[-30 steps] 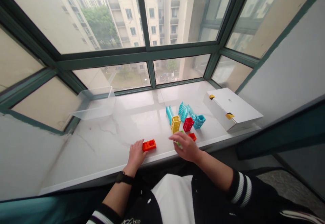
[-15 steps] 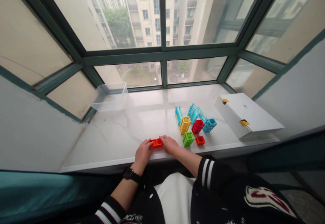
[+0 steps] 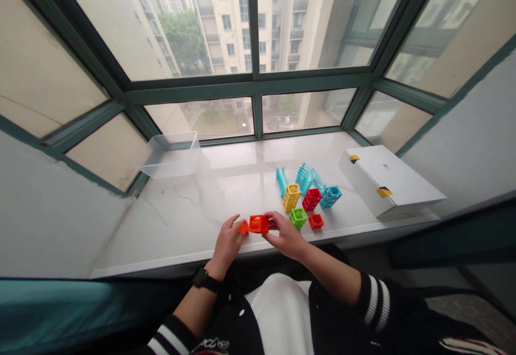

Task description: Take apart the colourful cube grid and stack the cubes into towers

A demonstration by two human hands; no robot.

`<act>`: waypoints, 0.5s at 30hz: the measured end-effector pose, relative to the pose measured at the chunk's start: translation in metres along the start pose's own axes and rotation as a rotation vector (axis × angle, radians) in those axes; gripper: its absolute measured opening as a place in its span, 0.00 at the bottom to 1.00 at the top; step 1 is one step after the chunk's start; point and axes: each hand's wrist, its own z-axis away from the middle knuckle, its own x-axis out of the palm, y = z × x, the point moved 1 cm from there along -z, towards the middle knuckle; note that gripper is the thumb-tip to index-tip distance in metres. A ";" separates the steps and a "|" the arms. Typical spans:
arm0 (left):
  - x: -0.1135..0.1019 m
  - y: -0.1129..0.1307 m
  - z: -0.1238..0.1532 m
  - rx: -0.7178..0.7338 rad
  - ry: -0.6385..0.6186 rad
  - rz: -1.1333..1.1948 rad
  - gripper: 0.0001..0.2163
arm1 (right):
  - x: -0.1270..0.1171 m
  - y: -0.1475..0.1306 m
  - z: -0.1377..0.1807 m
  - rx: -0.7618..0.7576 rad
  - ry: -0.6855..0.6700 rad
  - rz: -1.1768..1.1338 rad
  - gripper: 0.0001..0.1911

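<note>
My right grip (image 3: 284, 235) is clamped on the right end of a hollow orange toy block (image 3: 258, 224), long axis running sideways above the marble windowsill (image 3: 169, 242), openings up. My left grip (image 3: 228, 245) pinches a small orange piece (image 3: 243, 227) just beside its left end.

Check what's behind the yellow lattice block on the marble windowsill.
A teal ribbed piece stands behind and to the left of the yellow lattice block, and a second teal ribbed piece behind and to the right. The block itself hides the marble windowsill directly behind it.
</note>
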 end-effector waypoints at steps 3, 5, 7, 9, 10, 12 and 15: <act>-0.017 0.035 0.004 0.087 0.062 0.256 0.25 | -0.013 -0.018 0.012 0.009 0.006 -0.152 0.23; -0.030 0.059 0.009 0.131 0.040 0.413 0.29 | -0.019 -0.025 0.017 0.019 0.028 -0.186 0.24; -0.040 0.081 0.014 0.179 0.006 0.435 0.27 | -0.023 -0.027 0.020 0.037 0.054 -0.189 0.25; -0.048 0.096 0.018 0.207 0.008 0.385 0.26 | -0.024 -0.029 0.022 0.055 0.061 -0.198 0.25; -0.051 0.101 0.019 0.214 0.011 0.352 0.25 | -0.024 -0.029 0.023 0.059 0.057 -0.207 0.25; -0.052 0.107 0.021 0.226 0.018 0.290 0.25 | -0.022 -0.031 0.024 0.059 0.042 -0.227 0.25; -0.048 0.107 0.021 0.262 0.042 0.239 0.23 | -0.017 -0.033 0.026 0.057 0.029 -0.232 0.25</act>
